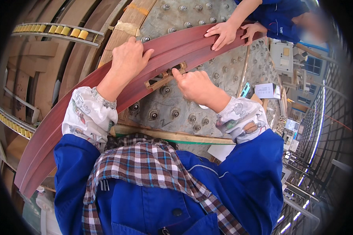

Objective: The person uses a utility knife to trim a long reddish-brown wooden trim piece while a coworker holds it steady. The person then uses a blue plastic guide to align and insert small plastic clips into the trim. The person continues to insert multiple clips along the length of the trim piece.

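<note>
A long reddish-brown wooden moulding (176,53) with lengthwise grooves runs from the lower left to the upper right; the fisheye view makes it look bent. My left hand (128,58) lies across it, fingers curled over its far edge and thumb resting on top. A small slotted wooden piece (161,83) sits against the near side of the moulding. My right hand (196,87) is closed with its fingers curled, a fingertip and thumb pinching the right end of that piece. Part of this grip is hidden behind the fingers.
Beneath lies a grey metal table (176,105) studded with several ball rollers. A co-worker's hands (225,33) press on the moulding's far right part. Roller rails (59,31) and stacked boards stand at left. A white box (267,91) and a turquoise tool (245,90) lie right.
</note>
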A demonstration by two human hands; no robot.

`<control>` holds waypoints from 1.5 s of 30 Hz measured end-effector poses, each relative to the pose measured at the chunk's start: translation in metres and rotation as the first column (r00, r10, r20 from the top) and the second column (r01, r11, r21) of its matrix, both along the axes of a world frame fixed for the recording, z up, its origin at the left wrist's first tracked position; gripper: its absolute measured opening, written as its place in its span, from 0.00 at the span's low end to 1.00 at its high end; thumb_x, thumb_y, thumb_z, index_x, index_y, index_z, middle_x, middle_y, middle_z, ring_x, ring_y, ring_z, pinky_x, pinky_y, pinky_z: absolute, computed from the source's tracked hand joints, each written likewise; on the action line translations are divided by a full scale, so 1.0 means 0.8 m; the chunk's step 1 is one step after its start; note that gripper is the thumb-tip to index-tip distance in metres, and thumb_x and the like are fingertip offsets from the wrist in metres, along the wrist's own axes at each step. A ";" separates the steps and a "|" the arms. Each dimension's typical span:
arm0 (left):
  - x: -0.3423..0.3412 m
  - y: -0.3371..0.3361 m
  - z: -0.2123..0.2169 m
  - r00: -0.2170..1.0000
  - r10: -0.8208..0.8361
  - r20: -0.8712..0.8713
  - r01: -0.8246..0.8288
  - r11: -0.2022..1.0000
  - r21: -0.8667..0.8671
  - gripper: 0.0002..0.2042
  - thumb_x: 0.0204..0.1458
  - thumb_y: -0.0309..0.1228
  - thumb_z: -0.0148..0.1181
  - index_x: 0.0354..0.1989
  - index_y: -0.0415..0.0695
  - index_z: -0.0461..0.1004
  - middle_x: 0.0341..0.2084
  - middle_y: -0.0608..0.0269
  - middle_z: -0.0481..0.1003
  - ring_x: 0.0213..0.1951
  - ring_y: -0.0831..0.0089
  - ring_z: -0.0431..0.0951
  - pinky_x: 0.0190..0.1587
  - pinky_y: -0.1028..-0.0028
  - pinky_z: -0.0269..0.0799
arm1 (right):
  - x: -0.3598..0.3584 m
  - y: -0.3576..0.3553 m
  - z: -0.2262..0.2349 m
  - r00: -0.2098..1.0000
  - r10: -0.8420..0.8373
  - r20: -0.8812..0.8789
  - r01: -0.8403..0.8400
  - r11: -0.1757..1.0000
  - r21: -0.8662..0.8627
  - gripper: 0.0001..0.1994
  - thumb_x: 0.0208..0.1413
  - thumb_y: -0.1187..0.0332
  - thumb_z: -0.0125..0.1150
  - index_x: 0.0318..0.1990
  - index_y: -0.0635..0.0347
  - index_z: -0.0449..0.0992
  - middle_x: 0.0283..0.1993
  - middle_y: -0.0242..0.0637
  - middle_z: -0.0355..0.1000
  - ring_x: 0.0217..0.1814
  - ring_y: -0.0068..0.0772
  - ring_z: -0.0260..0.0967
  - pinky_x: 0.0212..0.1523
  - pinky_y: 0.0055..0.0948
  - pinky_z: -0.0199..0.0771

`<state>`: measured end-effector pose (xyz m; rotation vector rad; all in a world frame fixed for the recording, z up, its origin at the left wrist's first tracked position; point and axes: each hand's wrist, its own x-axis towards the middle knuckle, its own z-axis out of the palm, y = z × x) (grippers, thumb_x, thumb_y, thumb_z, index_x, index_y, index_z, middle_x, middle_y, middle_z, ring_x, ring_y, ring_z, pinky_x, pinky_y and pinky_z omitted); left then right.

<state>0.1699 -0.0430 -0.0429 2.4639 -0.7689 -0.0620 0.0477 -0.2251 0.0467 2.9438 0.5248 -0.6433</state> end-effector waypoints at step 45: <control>-0.002 0.000 0.009 0.999 0.006 -0.041 -0.004 0.998 0.055 0.20 0.55 0.47 0.60 0.39 0.38 0.78 0.34 0.55 0.76 0.34 0.54 0.80 0.33 0.58 0.75 | -0.007 -0.017 0.011 0.968 0.200 0.154 -0.205 0.979 0.016 0.21 0.48 0.71 0.57 0.52 0.65 0.74 0.22 0.34 0.71 0.23 0.33 0.72 0.19 0.33 0.71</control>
